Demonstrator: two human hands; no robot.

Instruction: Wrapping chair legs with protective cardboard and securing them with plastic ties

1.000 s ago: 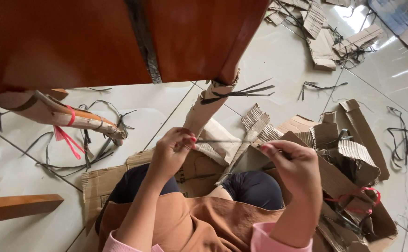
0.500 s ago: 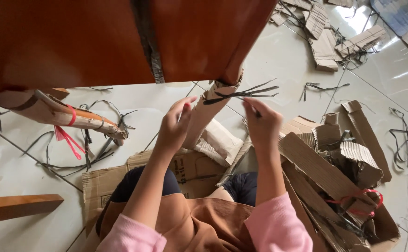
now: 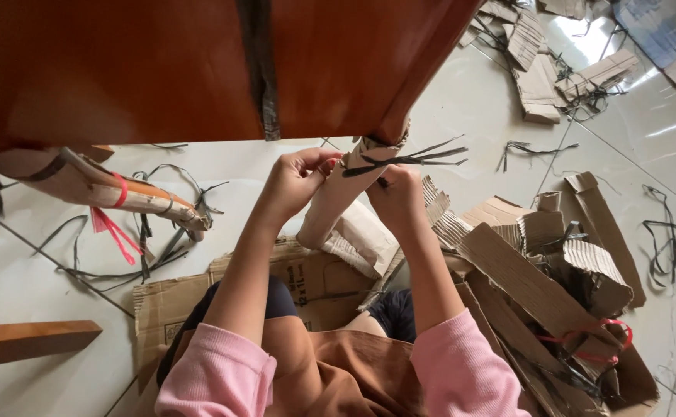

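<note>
- Cardboard-wrapped leg (image 3: 338, 202) of the brown wooden furniture (image 3: 199, 69): long axis running from about 1 o'clock, at the corner of the wood, down to about 7 o'clock, toward the cardboard sheet (image 3: 315, 282) on the floor.
- Black strap (image 3: 407, 160) tied around the top of the wrap, loose ends fanning out toward 3 o'clock.
- Left hand (image 3: 295, 181) at 9 o'clock of the wrap, fingers pinched on the upper edge of the wrap, touching it.
- Right hand (image 3: 396, 197) at 3 o'clock of the wrap, clenched just below the knot; seems to grip the strap, but not fully clear.
- Both hands equally near, one on each side of the leg.
- Pile of cardboard scraps (image 3: 546, 270) at 4 o'clock of the right hand, apart from it.
</note>
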